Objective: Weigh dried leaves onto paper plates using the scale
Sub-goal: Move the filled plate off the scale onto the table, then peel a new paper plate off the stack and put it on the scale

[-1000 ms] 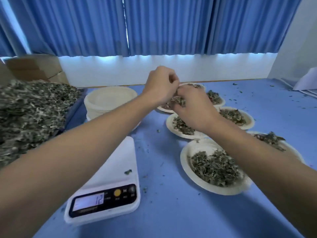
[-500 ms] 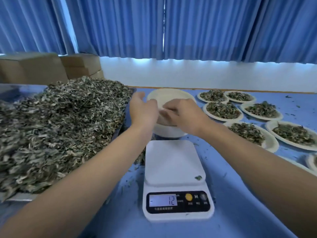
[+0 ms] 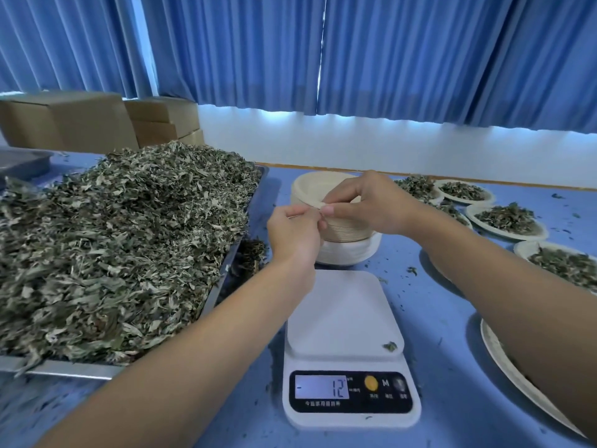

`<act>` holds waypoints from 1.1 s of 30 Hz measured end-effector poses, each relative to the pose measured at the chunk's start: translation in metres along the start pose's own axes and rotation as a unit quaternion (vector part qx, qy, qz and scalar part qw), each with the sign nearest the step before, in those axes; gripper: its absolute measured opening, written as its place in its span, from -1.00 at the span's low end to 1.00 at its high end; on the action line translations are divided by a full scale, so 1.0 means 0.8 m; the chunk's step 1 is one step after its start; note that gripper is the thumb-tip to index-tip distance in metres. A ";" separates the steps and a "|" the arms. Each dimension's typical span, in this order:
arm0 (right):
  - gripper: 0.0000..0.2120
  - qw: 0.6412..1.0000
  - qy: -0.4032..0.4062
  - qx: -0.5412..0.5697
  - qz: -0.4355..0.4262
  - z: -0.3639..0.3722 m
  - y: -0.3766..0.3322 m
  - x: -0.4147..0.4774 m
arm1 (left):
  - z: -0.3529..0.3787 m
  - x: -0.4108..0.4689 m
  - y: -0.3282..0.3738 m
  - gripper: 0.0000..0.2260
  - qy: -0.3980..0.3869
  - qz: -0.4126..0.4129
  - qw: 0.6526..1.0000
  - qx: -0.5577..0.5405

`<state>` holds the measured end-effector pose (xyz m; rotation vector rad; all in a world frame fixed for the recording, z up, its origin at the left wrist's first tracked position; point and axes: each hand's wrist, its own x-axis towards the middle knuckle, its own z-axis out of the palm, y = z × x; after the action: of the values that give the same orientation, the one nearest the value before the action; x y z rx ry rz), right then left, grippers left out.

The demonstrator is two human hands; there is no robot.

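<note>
A white digital scale (image 3: 347, 321) stands on the blue table in front of me, its platform bare except for one leaf scrap, its display reading 12. Behind it sits a stack of paper plates (image 3: 336, 234). My left hand (image 3: 295, 232) pinches the near rim of the top plate. My right hand (image 3: 371, 205) reaches over the stack and pinches the same rim with curled fingers. A large metal tray heaped with dried leaves (image 3: 122, 240) lies to the left.
Several filled paper plates (image 3: 507, 218) line the right side of the table, one partly under my right forearm (image 3: 504, 360). Cardboard boxes (image 3: 97, 124) stand at the back left under blue curtains. Loose leaf scraps dot the table.
My view swung left from the filled plates to the scale and plate stack. Both hands left the filled plates, reached the stack, and now pinch the rim of its top plate.
</note>
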<state>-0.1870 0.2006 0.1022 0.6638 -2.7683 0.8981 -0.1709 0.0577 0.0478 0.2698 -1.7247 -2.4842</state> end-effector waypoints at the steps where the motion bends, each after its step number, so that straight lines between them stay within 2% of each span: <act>1: -0.89 1.000 0.000 0.013 -0.004 -0.002 0.001 0.000 | 0.001 -0.001 -0.001 -0.91 -0.008 -0.001 1.000 -0.014; 6: -0.87 0.998 0.003 0.064 -0.009 -0.008 0.004 0.000 | 0.000 0.002 -0.003 -0.83 -0.030 -0.004 0.998 -0.049; 10: -0.87 0.997 -0.006 0.077 -0.007 -0.009 0.006 0.002 | 0.000 0.004 -0.001 -0.90 -0.043 -0.026 0.996 -0.075; 17: -0.87 0.996 -0.017 0.083 -0.001 -0.014 0.012 0.008 | -0.002 0.005 0.003 -0.91 -0.072 -0.068 0.987 -0.129; 33: -0.88 0.995 -0.015 0.100 0.018 -0.017 0.018 0.012 | -0.005 0.008 0.005 -0.92 -0.088 -0.105 0.979 -0.152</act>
<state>-0.2018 0.2155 0.1088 0.6635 -2.7472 1.1936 -0.1766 0.0516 0.0495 0.2173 -1.4045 -2.9592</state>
